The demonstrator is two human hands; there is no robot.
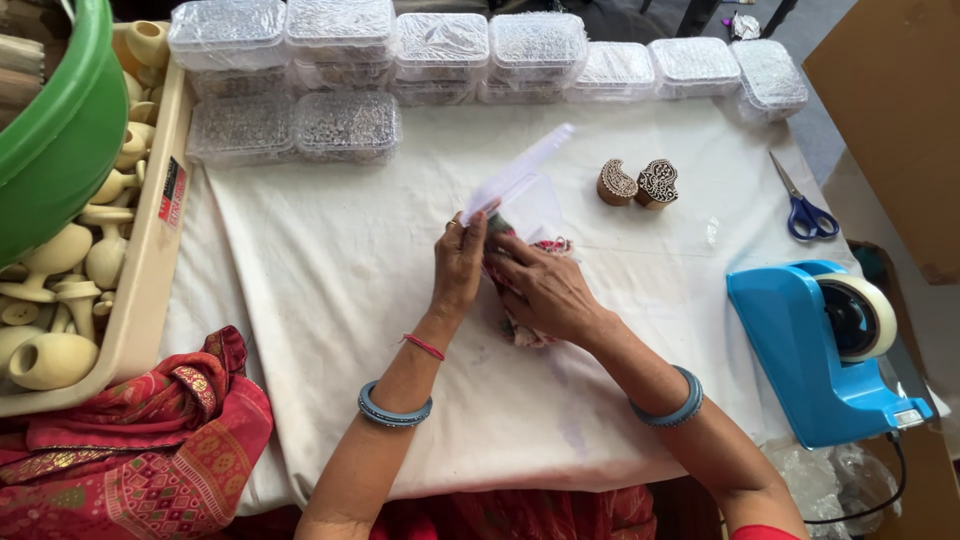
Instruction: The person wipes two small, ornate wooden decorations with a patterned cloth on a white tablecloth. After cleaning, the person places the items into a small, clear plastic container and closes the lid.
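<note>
At the centre of the desk [330, 300], a clear plastic bag [520, 190] is being pinched at its mouth by the fingers of the left hand [458, 265], while a bundle of patterned fabric [520, 325] is being pressed into the bag by the right hand [545, 290], its fingers held together and curled over the cloth. The bag is being held just above the white cloth covering the desk. Beyond the hands, two carved wooden blocks [637, 183] are being kept side by side; blue-handled scissors [805, 212] and a blue tape dispenser [815, 350] are lying to the right. Clear lidded boxes [440, 50] are being stored along the far edge, and a beige tray of wooden pieces [140, 300] is being kept at the left.
</note>
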